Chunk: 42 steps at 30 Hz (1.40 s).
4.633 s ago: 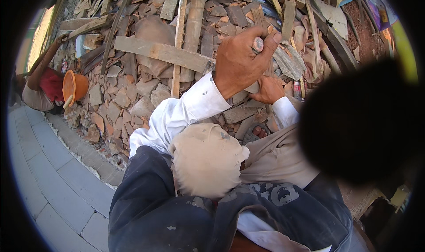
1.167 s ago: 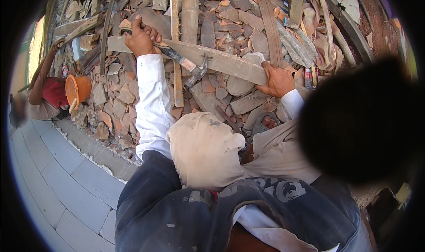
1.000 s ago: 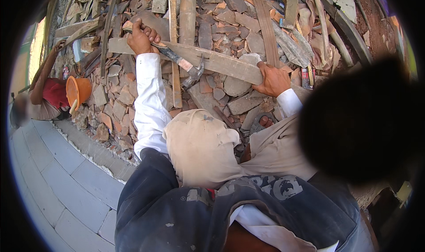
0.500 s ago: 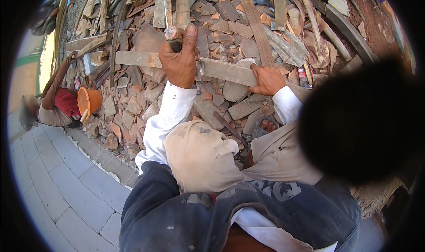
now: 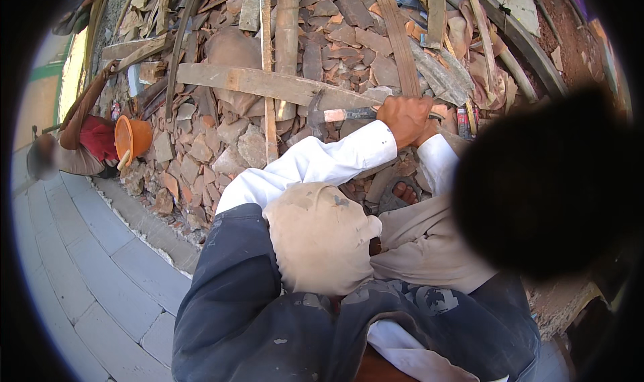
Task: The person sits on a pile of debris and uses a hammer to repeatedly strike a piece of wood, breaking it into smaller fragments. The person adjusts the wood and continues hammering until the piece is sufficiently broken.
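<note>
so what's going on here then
A person has their left grip shut around a hammer, held roughly level with its head at the near edge of a plank. Whether the head touches the wood is hard to tell. The right grip is mostly hidden behind the left, so what it holds can't be seen. The plank lies over broken rubble. Off to the left, a co-worker is beside an orange bucket.
</note>
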Tool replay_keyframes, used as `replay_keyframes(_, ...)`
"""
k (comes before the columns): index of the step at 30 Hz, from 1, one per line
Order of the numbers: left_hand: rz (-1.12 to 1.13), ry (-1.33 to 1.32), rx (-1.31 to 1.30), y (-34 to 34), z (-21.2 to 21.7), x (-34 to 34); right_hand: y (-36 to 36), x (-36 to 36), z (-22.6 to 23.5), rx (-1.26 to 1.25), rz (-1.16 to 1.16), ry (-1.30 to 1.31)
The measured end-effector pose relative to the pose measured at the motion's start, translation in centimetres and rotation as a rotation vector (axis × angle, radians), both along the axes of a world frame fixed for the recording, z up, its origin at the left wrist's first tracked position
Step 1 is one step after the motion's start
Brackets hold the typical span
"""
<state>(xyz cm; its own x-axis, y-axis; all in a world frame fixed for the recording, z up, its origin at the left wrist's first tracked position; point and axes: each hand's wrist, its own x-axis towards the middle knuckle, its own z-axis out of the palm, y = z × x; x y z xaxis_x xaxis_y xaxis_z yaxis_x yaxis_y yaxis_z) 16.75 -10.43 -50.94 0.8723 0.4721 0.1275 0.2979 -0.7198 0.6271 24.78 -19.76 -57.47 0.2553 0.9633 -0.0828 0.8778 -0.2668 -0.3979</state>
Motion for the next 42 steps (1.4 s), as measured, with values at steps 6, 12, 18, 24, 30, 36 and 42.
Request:
replay_keyframes(6, 0.003, -0.024, 0.030, 1.2, 1.6, -0.5, 1.5, 0.9, -0.1, -0.112, -0.026, 0.001)
replay_keyframes(12, 0.077, -0.444, -0.369, 9.9, 10.6, -9.8, 3.3, -0.8, 4.0, -0.209, 0.037, 0.024)
replay_keyframes(18, 0.505, -0.735, -0.894, 14.5, 12.5, -11.4, 3.3, -1.3, 6.0, -0.285, -0.005, -0.010)
replay_keyframes(24, 0.547, -1.050, -1.173, 25.2, 5.8, -22.9, 3.8, -0.6, 5.3, -0.303, 0.009, 0.017)
replay_keyframes(30, 0.467, -1.163, -1.183, 24.2, 5.6, -27.9, 3.3, -0.7, 5.2, -0.346, 0.010, -0.015)
replay_keyframes(36, 0.544, -0.776, -0.918, 16.7, 11.6, -19.1, 3.8, -0.8, 4.4, -0.310, 0.016, -0.013)
replay_keyframes(42, 0.449, -0.711, -0.814, 15.5, 11.0, -11.7, 3.4, -0.9, 4.7, -0.305, -0.003, -0.008)
